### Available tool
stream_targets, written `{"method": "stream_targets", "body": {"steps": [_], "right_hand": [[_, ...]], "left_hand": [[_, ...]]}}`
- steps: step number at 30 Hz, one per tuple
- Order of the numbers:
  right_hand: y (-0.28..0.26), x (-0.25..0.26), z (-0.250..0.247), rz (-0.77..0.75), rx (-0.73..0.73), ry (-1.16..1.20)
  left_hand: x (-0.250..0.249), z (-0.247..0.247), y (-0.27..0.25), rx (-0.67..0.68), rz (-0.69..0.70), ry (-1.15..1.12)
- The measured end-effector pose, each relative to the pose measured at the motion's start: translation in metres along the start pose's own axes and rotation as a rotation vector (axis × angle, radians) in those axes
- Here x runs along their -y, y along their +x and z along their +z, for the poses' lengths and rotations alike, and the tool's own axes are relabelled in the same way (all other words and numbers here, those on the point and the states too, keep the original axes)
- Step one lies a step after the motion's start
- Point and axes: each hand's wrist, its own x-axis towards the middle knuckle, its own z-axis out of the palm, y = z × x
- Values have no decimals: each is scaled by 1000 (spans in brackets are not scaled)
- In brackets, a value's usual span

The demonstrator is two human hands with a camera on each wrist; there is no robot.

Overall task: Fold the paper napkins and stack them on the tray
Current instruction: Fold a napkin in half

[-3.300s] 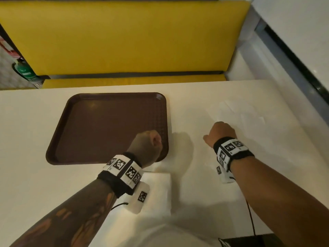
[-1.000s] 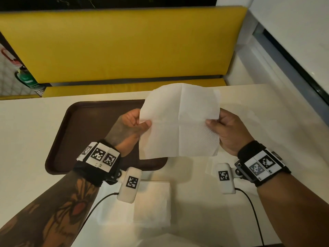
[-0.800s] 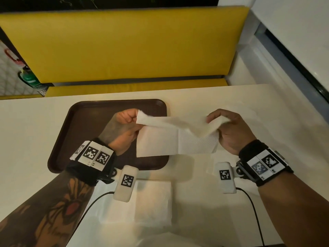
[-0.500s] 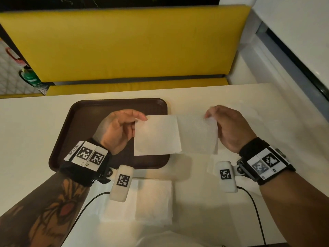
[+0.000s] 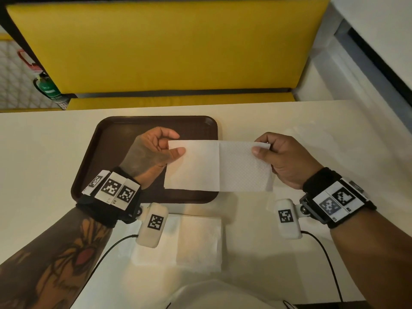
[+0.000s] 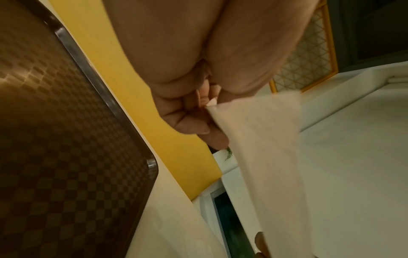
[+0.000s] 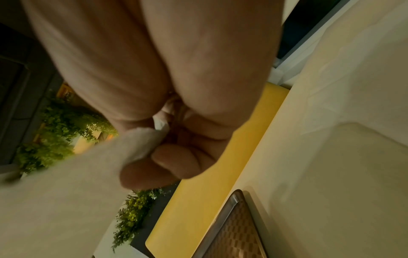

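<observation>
A white, dimpled paper napkin [image 5: 218, 167], folded to a rectangle, is pinched at its top corners by the left hand [image 5: 153, 152] and right hand [image 5: 283, 159], above the brown checker-textured tray [image 5: 107, 139] at 9 o'clock.

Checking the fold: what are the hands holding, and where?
A napkin, by its top corners: left hand pinches the left one, right hand the right.

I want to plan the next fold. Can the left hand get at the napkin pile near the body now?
Probably not yet: the left hand and right hand both pinch the held napkin. The pile itself lies uncovered.
</observation>
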Motion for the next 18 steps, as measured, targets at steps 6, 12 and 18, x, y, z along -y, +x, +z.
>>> {"method": "stream_targets", "body": {"steps": [6, 12, 18], "right_hand": [[-7, -5, 22, 31, 96, -239], [-18, -34, 61, 128, 283, -427], [-29, -75, 103, 206, 362, -590]], "left_hand": [[23, -20, -15, -43, -55, 225], [76, -37, -59, 36, -210, 460], [118, -32, -90, 15, -272, 600]]}}
